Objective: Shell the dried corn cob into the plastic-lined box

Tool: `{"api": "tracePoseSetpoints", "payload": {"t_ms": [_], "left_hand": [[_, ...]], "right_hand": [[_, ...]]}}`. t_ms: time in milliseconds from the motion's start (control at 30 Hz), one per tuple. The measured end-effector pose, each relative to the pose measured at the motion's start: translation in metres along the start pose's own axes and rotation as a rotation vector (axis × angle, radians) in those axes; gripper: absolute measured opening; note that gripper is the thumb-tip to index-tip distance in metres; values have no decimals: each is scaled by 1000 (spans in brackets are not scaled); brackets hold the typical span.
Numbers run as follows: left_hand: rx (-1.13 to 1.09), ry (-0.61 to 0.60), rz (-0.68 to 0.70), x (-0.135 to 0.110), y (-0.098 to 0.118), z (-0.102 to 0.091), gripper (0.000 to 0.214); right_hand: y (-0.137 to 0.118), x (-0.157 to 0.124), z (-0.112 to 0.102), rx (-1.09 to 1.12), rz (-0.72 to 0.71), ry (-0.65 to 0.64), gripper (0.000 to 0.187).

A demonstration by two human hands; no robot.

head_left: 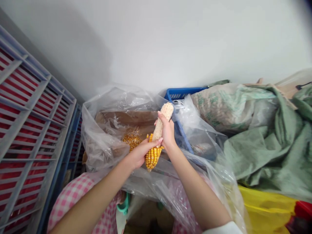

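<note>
I hold a corn cob (158, 133) upright over a clear plastic bag (107, 136). Its upper half is bare and pale; yellow kernels still cover the lower half. My right hand (167, 130) grips the stripped upper part. My left hand (141, 151) wraps the kerneled lower part, thumb pressed across the kernels. Inside the bag lies a small heap of loose yellow kernels (131, 140) on brown cardboard (126, 122).
A grey and blue rack with red slats (31, 130) stands at the left. A blue plastic basket (181, 92) sits behind the bag. Green woven sacks (263, 136) pile up at the right, over a yellow bag (265, 209). A white wall fills the back.
</note>
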State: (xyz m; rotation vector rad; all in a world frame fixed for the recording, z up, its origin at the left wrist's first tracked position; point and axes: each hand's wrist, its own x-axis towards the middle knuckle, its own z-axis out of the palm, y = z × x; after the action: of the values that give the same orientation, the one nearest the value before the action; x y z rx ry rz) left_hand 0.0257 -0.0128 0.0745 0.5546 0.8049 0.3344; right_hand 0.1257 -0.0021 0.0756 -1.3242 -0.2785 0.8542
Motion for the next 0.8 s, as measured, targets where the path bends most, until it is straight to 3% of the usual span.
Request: {"api": "tracePoseSetpoints", "payload": {"t_ms": [100, 200, 267, 400, 500, 567, 667, 733, 800], "left_hand": [[-5, -62, -40, -1, 8, -3, 27], [119, -58, -21, -3, 20, -10, 36], [324, 32, 121, -4, 29, -18, 38], [952, 268, 483, -4, 45, -41, 26], [1290, 290, 582, -4, 45, -64, 32], [1399, 340, 476, -3, 36, -79, 36], [1416, 382, 156, -4, 24, -92, 27], [1424, 361, 75, -14, 29, -92, 36], [1463, 322, 50, -37, 46, -84, 28]], "right_hand": [[-2, 6, -2, 81, 117, 13, 34], [-6, 11, -6, 185, 194, 53, 32], [-10, 15, -9, 240, 200, 69, 32], [-21, 20, -17, 307, 150, 115, 30], [-26, 22, -22, 305, 34, 176, 30], [-28, 23, -24, 280, -13, 197, 31], [-30, 22, -24, 279, -68, 197, 30], [-33, 21, -24, 302, -89, 190, 29], [-36, 22, -25, 332, -78, 196, 28]]}}
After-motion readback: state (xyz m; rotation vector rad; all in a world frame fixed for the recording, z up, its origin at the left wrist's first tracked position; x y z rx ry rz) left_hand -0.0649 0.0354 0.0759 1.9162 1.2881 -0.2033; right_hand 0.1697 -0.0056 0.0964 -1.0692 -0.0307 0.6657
